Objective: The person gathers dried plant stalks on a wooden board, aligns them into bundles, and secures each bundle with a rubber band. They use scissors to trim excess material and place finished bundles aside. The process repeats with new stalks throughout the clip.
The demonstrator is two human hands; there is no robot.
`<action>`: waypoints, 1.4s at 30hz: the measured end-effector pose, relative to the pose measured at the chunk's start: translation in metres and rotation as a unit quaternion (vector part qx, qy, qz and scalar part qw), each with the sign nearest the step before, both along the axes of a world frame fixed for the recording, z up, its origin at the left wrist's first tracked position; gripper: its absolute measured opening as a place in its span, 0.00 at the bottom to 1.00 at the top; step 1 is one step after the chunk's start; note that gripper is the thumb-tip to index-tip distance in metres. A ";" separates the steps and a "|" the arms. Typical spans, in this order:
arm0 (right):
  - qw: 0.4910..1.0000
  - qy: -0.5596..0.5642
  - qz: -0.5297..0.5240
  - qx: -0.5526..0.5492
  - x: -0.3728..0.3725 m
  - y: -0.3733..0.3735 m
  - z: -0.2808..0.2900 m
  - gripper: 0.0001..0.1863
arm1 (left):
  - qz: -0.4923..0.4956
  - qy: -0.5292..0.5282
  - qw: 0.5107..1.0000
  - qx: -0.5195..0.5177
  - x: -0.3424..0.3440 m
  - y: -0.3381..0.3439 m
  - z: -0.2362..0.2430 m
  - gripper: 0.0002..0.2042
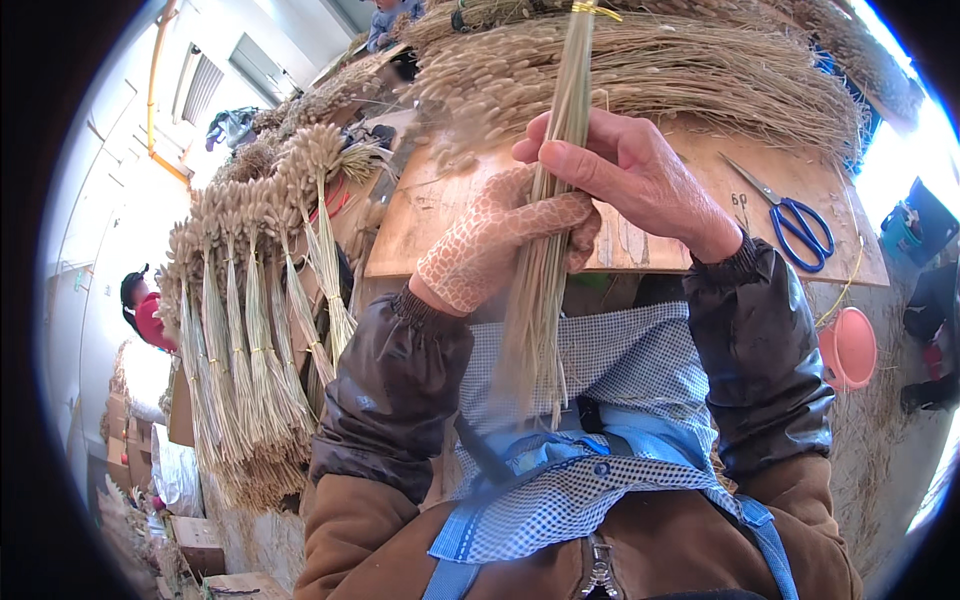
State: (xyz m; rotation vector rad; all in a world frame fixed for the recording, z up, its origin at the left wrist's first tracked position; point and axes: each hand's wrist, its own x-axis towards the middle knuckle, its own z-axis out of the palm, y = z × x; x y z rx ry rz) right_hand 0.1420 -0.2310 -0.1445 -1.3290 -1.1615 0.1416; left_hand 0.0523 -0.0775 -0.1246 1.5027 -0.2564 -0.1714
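A bundle of dried grass stems (pixel 540 310) stands lengthwise before me, its loose ends hanging over my checked apron. A yellow tie (pixel 597 11) circles it near the top edge of the view, where the upper end is cut off. My left hand (pixel 500 235), in a tan patterned glove, is wrapped round the stems at mid-length. Just above it, my bare right hand (pixel 640 175) closes lightly on the same bundle, thumb in front and fingers partly hidden behind. To its right, scissors with blue handles (pixel 800 232) lie on the wooden board (pixel 440 215).
A large heap of dried grass (pixel 640 70) covers the board's far side. Several tied fluffy-headed bunches (pixel 250 350) stand at the left. A pink bucket (pixel 848 348) is below the board's right corner. People are at the far left (pixel 148 310) and far top (pixel 390 22).
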 end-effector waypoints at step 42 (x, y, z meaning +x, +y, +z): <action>0.992 0.120 -0.002 -0.033 -0.014 -0.017 -0.038 0.28 | -0.035 0.102 0.978 0.178 -0.021 0.023 -0.041 0.23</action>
